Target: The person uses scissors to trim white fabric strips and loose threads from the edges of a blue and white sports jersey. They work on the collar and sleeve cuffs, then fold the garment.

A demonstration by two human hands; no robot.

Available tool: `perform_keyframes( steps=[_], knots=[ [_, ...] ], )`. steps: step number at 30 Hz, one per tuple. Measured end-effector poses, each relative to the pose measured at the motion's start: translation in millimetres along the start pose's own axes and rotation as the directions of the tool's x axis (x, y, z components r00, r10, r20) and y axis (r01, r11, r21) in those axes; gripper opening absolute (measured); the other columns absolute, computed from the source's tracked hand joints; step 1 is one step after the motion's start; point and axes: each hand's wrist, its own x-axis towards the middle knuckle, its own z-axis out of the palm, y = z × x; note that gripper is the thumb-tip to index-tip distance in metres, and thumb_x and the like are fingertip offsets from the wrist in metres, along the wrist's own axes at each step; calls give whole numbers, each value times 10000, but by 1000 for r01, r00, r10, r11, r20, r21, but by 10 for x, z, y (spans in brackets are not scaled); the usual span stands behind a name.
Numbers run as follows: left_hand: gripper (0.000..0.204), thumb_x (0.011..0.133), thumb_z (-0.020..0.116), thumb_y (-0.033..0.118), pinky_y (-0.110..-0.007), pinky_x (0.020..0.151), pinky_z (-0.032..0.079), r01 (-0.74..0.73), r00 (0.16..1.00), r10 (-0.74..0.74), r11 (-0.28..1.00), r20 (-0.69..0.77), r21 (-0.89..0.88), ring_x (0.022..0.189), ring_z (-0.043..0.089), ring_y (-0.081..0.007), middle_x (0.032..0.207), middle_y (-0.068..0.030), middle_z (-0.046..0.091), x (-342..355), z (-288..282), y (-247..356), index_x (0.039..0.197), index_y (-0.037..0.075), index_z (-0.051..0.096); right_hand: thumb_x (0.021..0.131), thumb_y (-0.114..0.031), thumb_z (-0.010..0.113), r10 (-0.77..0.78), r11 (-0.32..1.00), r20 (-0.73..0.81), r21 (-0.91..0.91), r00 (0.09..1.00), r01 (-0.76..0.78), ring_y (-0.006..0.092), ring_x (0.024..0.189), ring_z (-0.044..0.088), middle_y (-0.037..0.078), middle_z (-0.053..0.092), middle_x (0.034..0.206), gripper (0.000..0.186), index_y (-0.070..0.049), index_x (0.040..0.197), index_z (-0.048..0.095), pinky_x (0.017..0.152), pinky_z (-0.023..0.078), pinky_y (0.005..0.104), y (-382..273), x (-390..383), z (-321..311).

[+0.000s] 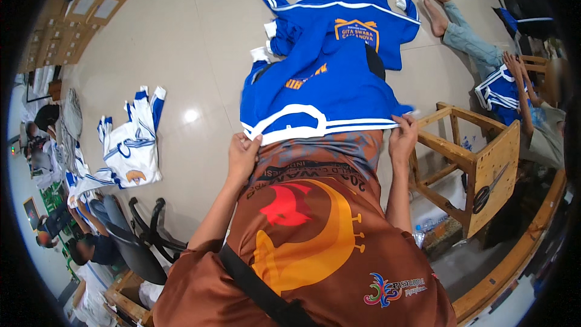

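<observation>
A blue fabric garment with white-striped trim (351, 97) lies stretched before the person's lap, at twelve o'clock from the brown shirt (387, 236). Its striped edge runs from nine toward three o'clock, the curved white band (290, 109) facing six; its body spreads toward twelve. The left hand (244, 152) pinches the edge's nine-o'clock end, thumb and fingers clamped on cloth; the right hand (402, 138) pinches the three-o'clock end likewise. A pale wooden stool (499, 184) stands at four o'clock.
</observation>
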Motion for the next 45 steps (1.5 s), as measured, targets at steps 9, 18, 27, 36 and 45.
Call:
perform_keyframes(
  steps=[9,18,27,36,45],
  knots=[
    [277,955,736,215,-399,862,512,-719,693,642,578,329,386,939,661,-301,972,-146,670,240,418,734,1134,21,651,853,72,599,-44,990,-62,134,997,52,397,1195,605,196,620,1307,350,-19,1173,707,1023,498,454,-1094,163,-510],
    [232,921,762,201,-421,879,514,-874,400,583,474,707,105,1018,646,-326,1009,-112,668,326,1109,844,1111,67,755,983,-241,641,-39,697,-726,-512,687,-501,443,1102,628,243,684,1181,352,27,1202,703,963,497,506,-508,111,-2550],
    [109,966,706,116,-412,791,535,-815,463,600,578,652,47,899,681,-343,958,-150,677,439,1124,668,984,9,703,1039,-331,585,205,525,-587,-610,783,-594,421,1028,704,246,738,1109,441,42,1242,707,905,522,512,240,-480,-2958],
    [196,963,732,161,-381,784,537,-716,533,494,696,687,56,868,671,-258,971,-120,678,499,1080,697,1110,34,702,974,-199,716,629,605,-330,-360,704,-710,251,957,745,206,752,1125,459,-5,1381,630,827,562,401,-396,-376,-3056],
    [112,961,713,154,-404,783,543,-904,349,664,424,661,52,913,689,-319,982,-98,697,477,1136,653,1014,58,730,963,-131,765,647,742,-104,310,755,-594,186,1022,716,131,749,1145,567,15,1468,552,876,552,321,-321,-438,-3299]
  ],
)
